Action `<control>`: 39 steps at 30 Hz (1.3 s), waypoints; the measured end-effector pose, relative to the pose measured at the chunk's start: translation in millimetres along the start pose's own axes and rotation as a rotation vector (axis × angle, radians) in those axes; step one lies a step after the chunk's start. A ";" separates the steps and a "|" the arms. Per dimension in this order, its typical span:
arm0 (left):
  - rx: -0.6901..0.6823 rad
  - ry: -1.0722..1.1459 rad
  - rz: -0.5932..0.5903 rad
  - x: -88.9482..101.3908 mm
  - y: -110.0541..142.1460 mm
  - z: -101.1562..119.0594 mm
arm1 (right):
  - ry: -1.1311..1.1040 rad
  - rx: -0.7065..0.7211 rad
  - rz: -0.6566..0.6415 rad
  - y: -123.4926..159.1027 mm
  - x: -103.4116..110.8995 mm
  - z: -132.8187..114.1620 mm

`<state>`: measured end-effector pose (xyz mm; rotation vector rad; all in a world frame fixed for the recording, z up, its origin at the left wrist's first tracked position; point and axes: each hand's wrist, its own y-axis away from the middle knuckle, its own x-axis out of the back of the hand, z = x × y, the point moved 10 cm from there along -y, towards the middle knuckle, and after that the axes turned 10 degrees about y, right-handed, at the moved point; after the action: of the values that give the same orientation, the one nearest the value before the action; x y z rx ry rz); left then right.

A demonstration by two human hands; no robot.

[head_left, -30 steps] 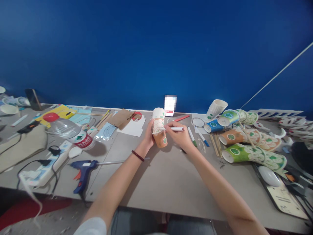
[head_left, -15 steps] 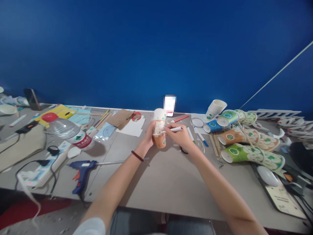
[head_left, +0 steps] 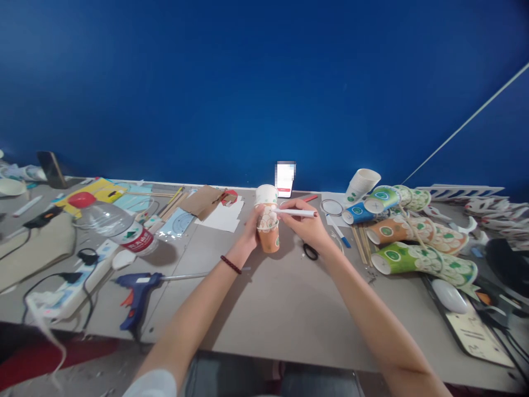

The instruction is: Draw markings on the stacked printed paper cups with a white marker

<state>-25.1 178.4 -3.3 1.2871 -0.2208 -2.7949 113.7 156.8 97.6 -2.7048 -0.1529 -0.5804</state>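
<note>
Left hand (head_left: 253, 227) is gripping a paper-cup stack (head_left: 270, 242) from its left side, fingers curled around it, and the right hand (head_left: 303, 221) is pinching a white marker (head_left: 296, 213) across the front of those cups! The cup stack is standing nearly upright at the middle of the grey table (head_left: 289, 314) (whether its base is touching down, I cannot tell). Behind it all, a smooth, deep-blue wall (head_left: 264, 88) is filling the view, with a lit phone (head_left: 284, 179) leaning near its foot, screen blurred out.

Now for the textures! Up top, the stack is showing white with green leaf prints; lower down, it is turning orange. Over on the right, tapering paper tubes of joined cups are lying on their sides, a green one (head_left: 425, 266) and an orange one (head_left: 417, 231) among them, while a column of nested white cups (head_left: 362, 184) is tilting beside the blue wall. Slim wooden sticks (head_left: 364, 245) are lying near those tubes. Across on the left, a clear plastic bottle (head_left: 119, 223) is gleaming under its rounded red cap, a blue glue gun (head_left: 140, 292) is resting on its side, and creased brown paper (head_left: 202, 201) is overlapping a flat white sheet (head_left: 223, 218)
</note>
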 end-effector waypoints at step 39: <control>0.006 -0.087 -0.061 2.2 -3.1 -5.4 | 0.214 0.032 -0.028 3.8 -12.6 2.1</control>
<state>-22.5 180.6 -8.9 1.1946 -0.1980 -2.9067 103.7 153.7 89.3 -2.5916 -0.1428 -0.8631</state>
